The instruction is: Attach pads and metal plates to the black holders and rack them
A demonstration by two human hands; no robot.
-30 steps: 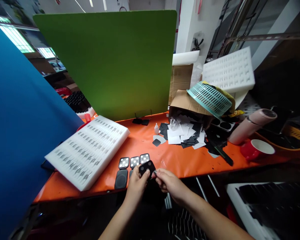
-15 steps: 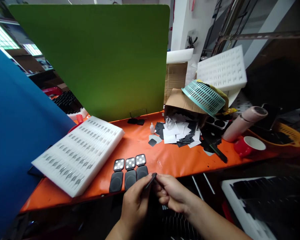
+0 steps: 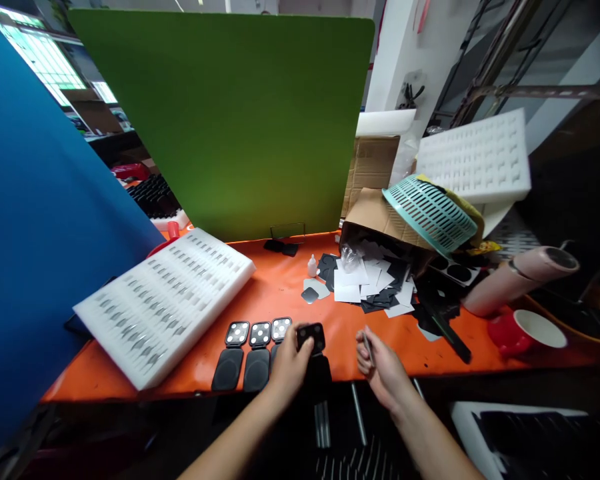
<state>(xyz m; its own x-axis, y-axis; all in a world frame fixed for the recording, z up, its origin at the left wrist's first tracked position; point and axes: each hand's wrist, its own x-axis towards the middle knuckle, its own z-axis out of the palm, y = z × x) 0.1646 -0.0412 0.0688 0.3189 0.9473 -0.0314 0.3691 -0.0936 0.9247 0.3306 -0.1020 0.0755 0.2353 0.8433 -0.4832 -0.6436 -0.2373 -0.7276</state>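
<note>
My left hand rests on a small black square part with holes, setting it on the orange table just right of a row of three similar parts with white dots. Three black oval pads lie in front of that row. My right hand is apart from the left, fingers curled around a thin grey sliver.
A white foam tray of small metal pieces lies at left. Black and white squares spill from a cardboard box under a teal basket. A red cup, pink roll, small bottle and green panel stand behind.
Both hands were together at the black part near the table edge. Now the left hand has moved the part forward onto the table beside the row, and the right hand has pulled away rightward.
</note>
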